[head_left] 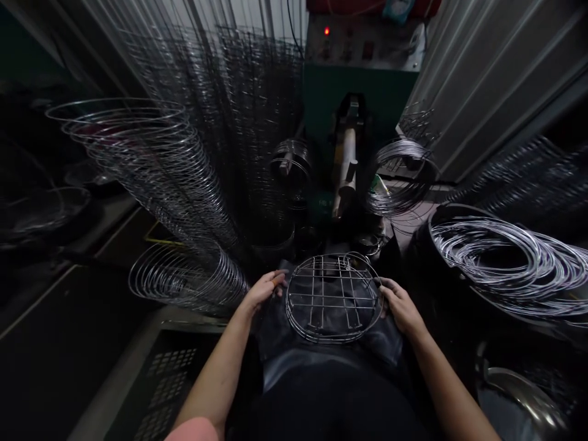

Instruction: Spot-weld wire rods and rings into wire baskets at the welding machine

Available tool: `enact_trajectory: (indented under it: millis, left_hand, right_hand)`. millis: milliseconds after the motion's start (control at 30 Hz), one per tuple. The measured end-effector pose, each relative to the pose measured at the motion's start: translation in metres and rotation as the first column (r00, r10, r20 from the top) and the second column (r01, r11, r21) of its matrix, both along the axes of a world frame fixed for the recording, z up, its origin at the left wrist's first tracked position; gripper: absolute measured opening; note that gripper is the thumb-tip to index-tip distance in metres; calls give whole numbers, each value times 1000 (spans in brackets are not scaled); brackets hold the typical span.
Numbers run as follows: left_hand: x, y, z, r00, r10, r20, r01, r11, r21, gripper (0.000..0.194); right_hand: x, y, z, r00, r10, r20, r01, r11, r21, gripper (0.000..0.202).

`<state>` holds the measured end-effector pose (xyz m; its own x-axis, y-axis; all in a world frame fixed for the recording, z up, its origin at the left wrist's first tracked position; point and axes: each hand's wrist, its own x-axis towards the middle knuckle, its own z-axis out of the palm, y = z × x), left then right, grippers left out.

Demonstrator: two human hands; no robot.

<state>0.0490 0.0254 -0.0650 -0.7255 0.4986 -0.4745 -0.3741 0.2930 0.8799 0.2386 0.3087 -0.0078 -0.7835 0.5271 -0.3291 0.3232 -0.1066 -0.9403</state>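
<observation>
A round wire rack [328, 300], with crossing straight wires inside its rim, lies over the dark apron on my lap. One or more loose wire rings [367, 260] overlap its upper right side. My right hand [400, 305] pinches the ring wire at the right edge. Beside the left rim is my left hand [265, 290], its fingers slightly curled and apart, with an orange band on one finger. It seems to stand just off the rim; whether a fingertip touches is hard to see in the dim light.
A tall leaning stack of wire rings [156, 165] rises at left, above a plastic crate [169, 361]. Ahead stands a green machine [316, 86] with a lit red lamp and a metal arm [348, 165]. Wire rings [500, 251] fill a dark tub at right.
</observation>
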Motion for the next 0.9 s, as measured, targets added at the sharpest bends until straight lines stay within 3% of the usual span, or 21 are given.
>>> enact_trajectory:
  millis: [233,400,500,900]
  left_hand:
    - [14,7,1,998,-44,-36,48,992,116,68]
    - [18,10,-2,992,-74,-105,79,996,41,69]
    - [16,12,-3,990,-78,-120,79,997,3,67]
    - [15,15,-4,972,-171,-162,165,985,-52,61]
  right_hand:
    - [6,6,-13,997,-77,10,76,993,91,57]
    - [10,11,-37,999,-38,-6,38,964,262,39]
    - [10,14,-48,999,-24,-23,30,954,298,37]
    - [12,21,-62,999,35,4,-34,944,327,41]
